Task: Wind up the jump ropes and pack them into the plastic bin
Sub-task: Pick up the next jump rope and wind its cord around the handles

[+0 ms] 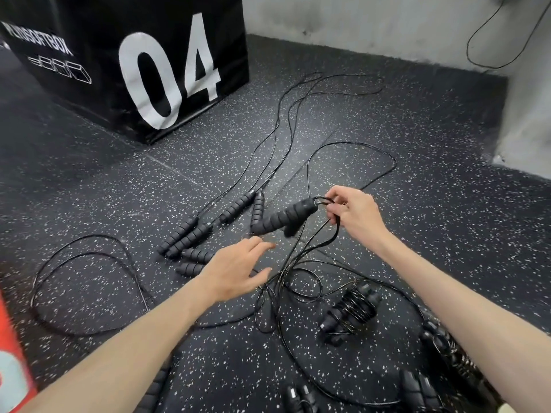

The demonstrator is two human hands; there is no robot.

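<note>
Both bare forearms reach forward from the bottom edge over the black rubber floor flecked with white (417,138). The right hand (354,214) is raised at about 2 o'clock from the picture's centre, wrist bent, its grip closed: thumb and fingers pinch the thin black cord (323,234) just where it leaves a pair of ribbed black foam handles (283,220), which hang tilted in the air to its 9 o'clock. Loops of that cord drop from the hand to the floor.

The left hand (235,272) hovers palm down near the centre, fingers straight and spread, grip open and holding nothing; its fingertips lie near the lower end of the hanging handles, apart from them.

At 10 o'clock from the left hand, several more unwound black jump ropes (205,231) lie with handles side by side and cords trailing toward 12 o'clock. At 4 o'clock from it rests a wound-up rope bundle (351,311), cord wrapped round its handles. Other bundles sit at the bottom edge, partly hidden by the right forearm.

A black soft box printed "04" (167,70) stands at 11 o'clock.
</note>
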